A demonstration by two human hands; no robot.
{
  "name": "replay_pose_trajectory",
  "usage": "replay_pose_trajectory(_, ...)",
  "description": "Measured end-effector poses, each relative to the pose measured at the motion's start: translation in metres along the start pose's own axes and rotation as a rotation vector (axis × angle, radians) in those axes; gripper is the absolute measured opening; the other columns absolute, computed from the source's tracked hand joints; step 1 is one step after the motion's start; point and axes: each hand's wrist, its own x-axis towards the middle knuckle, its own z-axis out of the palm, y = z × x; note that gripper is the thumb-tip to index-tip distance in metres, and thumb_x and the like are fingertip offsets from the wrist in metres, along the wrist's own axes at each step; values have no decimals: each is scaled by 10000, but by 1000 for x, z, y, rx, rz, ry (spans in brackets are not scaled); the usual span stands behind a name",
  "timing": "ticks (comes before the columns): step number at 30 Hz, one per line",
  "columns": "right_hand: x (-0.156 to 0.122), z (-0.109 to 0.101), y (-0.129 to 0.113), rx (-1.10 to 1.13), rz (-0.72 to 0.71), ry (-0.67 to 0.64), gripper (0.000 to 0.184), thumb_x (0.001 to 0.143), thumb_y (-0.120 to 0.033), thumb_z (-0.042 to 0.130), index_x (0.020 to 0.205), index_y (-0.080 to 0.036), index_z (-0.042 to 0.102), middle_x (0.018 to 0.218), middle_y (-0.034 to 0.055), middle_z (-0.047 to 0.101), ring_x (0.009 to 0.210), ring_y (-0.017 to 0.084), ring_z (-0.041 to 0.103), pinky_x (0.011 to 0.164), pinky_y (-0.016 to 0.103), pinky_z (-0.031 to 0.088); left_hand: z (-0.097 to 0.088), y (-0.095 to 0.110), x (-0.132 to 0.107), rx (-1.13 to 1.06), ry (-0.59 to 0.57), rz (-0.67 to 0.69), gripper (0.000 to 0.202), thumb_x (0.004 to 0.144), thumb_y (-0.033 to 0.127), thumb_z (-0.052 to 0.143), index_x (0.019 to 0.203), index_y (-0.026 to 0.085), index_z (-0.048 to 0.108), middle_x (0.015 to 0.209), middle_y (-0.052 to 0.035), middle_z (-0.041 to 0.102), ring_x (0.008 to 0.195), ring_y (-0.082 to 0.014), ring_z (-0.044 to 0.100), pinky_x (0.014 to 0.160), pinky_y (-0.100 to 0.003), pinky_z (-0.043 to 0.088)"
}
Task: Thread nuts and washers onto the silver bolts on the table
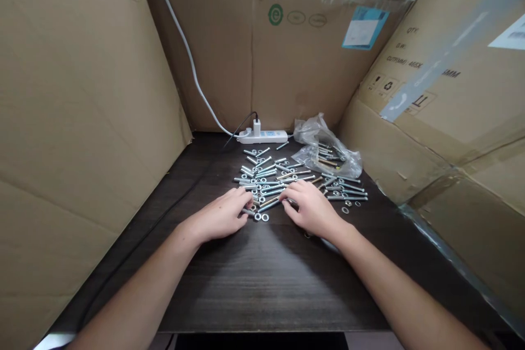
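Observation:
A spread of silver and brass-coloured bolts (268,187), mixed with nuts and washers, lies on the dark table. At its near left edge my left hand (225,214) is closed, thumb and fingers curled about a bolt (248,211) whose end pokes out to the right. Just beyond that end lie a nut (257,217) and a flat washer (265,218). My right hand (308,205) rests at the near middle of the spread, its fingers curled down among the bolts; whatever is under the fingertips is hidden.
Behind the bolts sits a white power strip (270,136) with a plug and cables. A clear plastic bag (348,159) holding more bolts lies at the back right. Cardboard walls (221,54) enclose the dark table (254,290) on three sides. A black cable (164,213) crosses its left part.

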Motion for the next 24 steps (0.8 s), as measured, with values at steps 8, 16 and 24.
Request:
replay_pose_trajectory(8, -2, 14, 3, -59, -46, -49, 130, 841, -210, 530, 935, -194, 619, 861, 52, 589, 866, 205, 490, 808, 343, 384, 3, -1, 1, 27, 42, 1, 73, 778, 186, 476, 808, 204, 540, 858, -25, 546, 788, -178, 508, 661, -269, 388)
replay_pose_trajectory(16, 0, 19, -4, -75, -51, -20, 44, 824, -190, 533, 821, -182, 576, 851, 57, 569, 847, 206, 479, 775, 328, 391, 8, 0, 3, 45, 55, 18, 49, 747, 191, 499, 781, 203, 533, 813, -17, 540, 754, -175, 507, 646, -261, 381)
replay_pose_trajectory(24, 0, 21, -4, -88, -104, -84, 132, 871, -202, 494, 935, -177, 606, 885, 59, 584, 871, 199, 502, 808, 332, 398, 7, 6, 5, 91, 71, 32, 57, 744, 189, 491, 796, 206, 509, 830, -11, 545, 766, -173, 503, 644, -263, 373)
